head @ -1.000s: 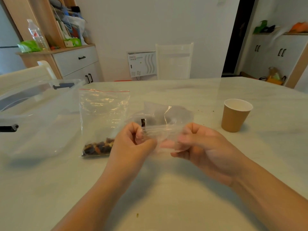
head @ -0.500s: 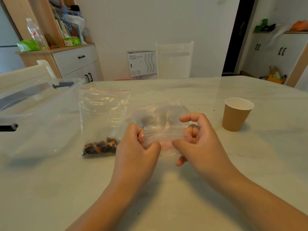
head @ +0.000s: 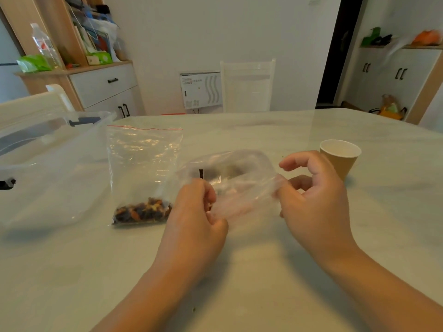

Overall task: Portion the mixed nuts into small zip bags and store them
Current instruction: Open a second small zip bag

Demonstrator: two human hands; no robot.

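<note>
A small clear zip bag (head: 236, 183) is stretched between my hands above the table centre. My left hand (head: 195, 212) pinches its left edge in a closed fist. My right hand (head: 311, 195) pinches its right edge between thumb and middle fingers, with the index finger raised. Dark shapes show through the plastic; I cannot tell whether they lie inside it. To the left, a larger zip bag (head: 143, 164) with a red seal line lies flat, holding mixed nuts (head: 142, 210) at its near end.
A brown paper cup (head: 340, 156) stands upright just beyond my right hand. A clear plastic storage bin (head: 48, 168) sits at the left edge of the pale marble table (head: 239, 271). A white chair stands at the table's far side.
My hands have moved apart, pulling the small bag wider. The right hand shifted right toward the cup and its fingers spread.
</note>
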